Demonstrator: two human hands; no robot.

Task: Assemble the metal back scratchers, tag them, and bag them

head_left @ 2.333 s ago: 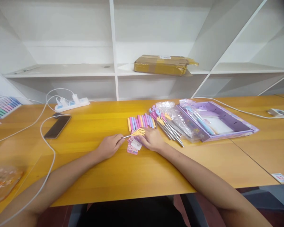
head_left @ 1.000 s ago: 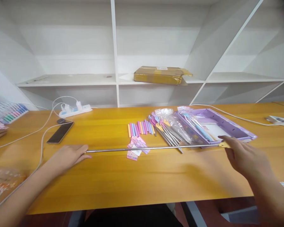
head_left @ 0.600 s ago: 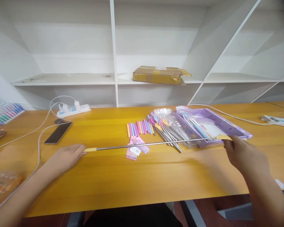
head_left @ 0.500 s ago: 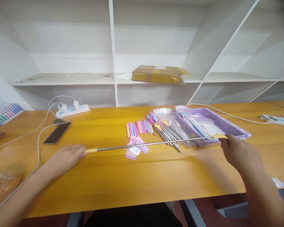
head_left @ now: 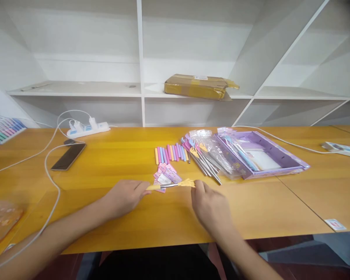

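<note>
Holding scratcher [head_left: 169, 185] at short length between both hands, above surface [head_left: 163, 221].
Half a second ago the shaft was drawn out long, hands well apart; now they are near each other and only a short piece of metal shows. Judged from this: shaft telescoped in, sliding action apparently sound, yellow handle [head_left: 153, 187] seated on it. Left hand [head_left: 125, 196]: fingers wrapped on handle. Right hand [head_left: 211, 206]: fingers pinching tips of yellow head [head_left: 186, 182]; exact contact partly hidden. Taking scratcher as clock centre: cards [head_left: 170, 175] just beside at 12 o'clock, partly behind shaft in this view; coloured sleeves [head_left: 172, 153] in a row farther out at 12; bare-shafted scratchers [head_left: 205, 163] at 2; purple tray [head_left: 294, 158] between 2 and 3.
</note>
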